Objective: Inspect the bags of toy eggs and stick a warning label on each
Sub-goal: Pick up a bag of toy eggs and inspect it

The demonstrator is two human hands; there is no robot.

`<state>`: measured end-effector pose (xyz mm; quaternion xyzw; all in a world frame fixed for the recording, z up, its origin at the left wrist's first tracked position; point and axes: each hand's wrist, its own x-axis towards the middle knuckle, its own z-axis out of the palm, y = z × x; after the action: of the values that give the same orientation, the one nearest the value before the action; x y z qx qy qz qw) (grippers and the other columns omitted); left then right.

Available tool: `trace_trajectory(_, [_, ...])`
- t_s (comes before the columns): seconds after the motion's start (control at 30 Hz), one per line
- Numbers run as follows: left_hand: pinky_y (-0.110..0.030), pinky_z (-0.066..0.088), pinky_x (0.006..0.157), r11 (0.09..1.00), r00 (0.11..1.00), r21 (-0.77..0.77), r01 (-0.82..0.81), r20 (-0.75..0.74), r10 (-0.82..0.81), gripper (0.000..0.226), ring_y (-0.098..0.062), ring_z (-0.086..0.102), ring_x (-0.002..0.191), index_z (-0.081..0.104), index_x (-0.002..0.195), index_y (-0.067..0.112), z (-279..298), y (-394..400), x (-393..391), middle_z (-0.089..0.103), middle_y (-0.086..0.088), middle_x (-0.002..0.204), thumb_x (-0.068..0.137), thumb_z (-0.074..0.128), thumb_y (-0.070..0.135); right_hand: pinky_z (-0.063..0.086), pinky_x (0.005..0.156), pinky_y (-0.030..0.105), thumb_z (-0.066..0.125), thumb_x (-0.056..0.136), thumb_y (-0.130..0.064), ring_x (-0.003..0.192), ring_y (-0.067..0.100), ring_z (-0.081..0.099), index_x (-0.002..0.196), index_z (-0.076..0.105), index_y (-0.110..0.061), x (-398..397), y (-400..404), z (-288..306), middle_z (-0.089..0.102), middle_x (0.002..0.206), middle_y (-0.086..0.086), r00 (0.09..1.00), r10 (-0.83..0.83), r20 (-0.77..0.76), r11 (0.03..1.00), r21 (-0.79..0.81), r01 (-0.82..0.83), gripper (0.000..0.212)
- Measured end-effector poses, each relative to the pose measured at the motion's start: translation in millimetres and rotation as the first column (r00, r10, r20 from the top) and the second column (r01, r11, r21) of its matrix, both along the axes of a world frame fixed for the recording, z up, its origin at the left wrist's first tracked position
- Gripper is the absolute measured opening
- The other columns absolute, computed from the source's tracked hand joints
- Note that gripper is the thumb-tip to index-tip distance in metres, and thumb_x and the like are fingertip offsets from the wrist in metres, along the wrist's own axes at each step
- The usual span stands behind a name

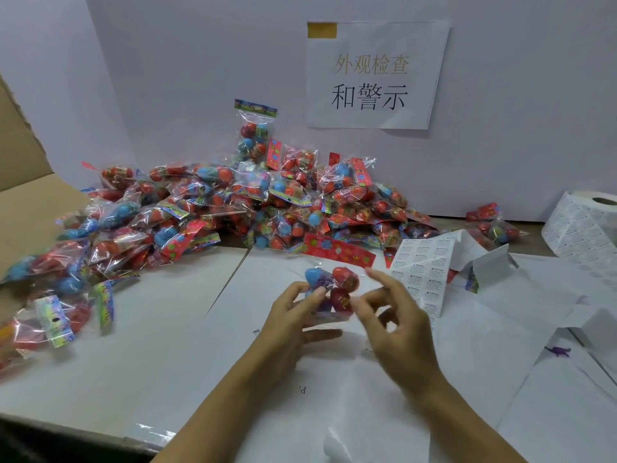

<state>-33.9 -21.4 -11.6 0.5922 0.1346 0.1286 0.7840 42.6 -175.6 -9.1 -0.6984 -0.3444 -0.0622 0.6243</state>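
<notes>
A clear bag of toy eggs (334, 282) with a red header card sits at the table's middle, holding blue and red eggs. My left hand (293, 315) grips the bag from its left side. My right hand (390, 315) is at the bag's right edge, thumb and forefinger pinched against the plastic; whether a label is between them is hidden. A strip of warning labels (424, 269) lies just right of the bag. A large heap of egg bags (233, 202) fills the back of the table.
A roll of labels (587, 222) stands at the far right. An open cardboard box (30, 208) with bags spilling from it is at the left. White paper sheets (534, 362) cover the table. A sign (374, 75) hangs on the back wall.
</notes>
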Motion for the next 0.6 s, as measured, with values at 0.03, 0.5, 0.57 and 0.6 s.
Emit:
trace_trajectory(0.03, [-0.047, 0.061, 0.090, 1.000, 1.000, -0.018, 0.006, -0.009, -0.006, 0.043, -0.031, 0.074, 0.108, 0.063, 0.119, 0.010, 0.4, 1.9, 0.4, 0.077, -0.013, 0.110, 0.090, 0.073, 0.040, 0.050, 0.065, 0.014, 0.070, 0.084, -0.048, 0.088, 0.003, 0.065, 0.124, 0.055, -0.042, 3.3, -1.6, 3.0, 0.067, 0.090, -0.020, 0.995, -0.057, -0.080, 0.998, 0.011, 0.058, 0.042])
trace_trajectory(0.5, [-0.039, 0.061, 0.078, 0.970, 0.995, 0.238, 0.058, 0.066, -0.076, 0.032, -0.030, 0.074, 0.090, 0.078, 0.096, 0.013, -7.7, 1.1, -3.2, 0.076, -0.013, 0.092, 0.086, 0.080, 0.043, 0.054, 0.058, 0.017, 0.078, 0.065, -0.052, 0.068, 0.009, 0.072, 0.081, 0.079, -0.026, 8.5, -2.0, 6.8, 0.076, 0.077, 0.004, 0.842, 0.205, -0.499, 0.976, 0.042, -0.213, 0.030])
trace_trajectory(0.57, [-0.039, 0.061, 0.074, 0.987, 0.995, 0.160, 0.030, 0.087, -0.044, 0.029, -0.033, 0.074, 0.085, 0.077, 0.094, 0.008, -7.8, 2.9, -3.8, 0.075, -0.017, 0.092, 0.087, 0.081, 0.035, 0.056, 0.060, 0.022, 0.075, 0.068, -0.055, 0.071, 0.014, 0.072, 0.086, 0.080, -0.024, 10.4, -3.2, 6.9, 0.077, 0.082, 0.008, 0.824, 0.217, -0.523, 0.969, 0.010, -0.249, 0.036])
trace_trajectory(0.6, [-0.037, 0.061, 0.072, 0.990, 0.995, 0.141, 0.012, 0.095, -0.025, 0.026, -0.033, 0.075, 0.084, 0.077, 0.093, 0.008, -7.3, 3.8, -4.2, 0.075, -0.017, 0.091, 0.087, 0.081, 0.033, 0.054, 0.059, 0.022, 0.075, 0.070, -0.056, 0.069, 0.015, 0.071, 0.086, 0.081, -0.021, 11.4, -3.9, 6.8, 0.077, 0.083, 0.009, 0.821, 0.220, -0.526, 0.963, -0.016, -0.269, 0.039])
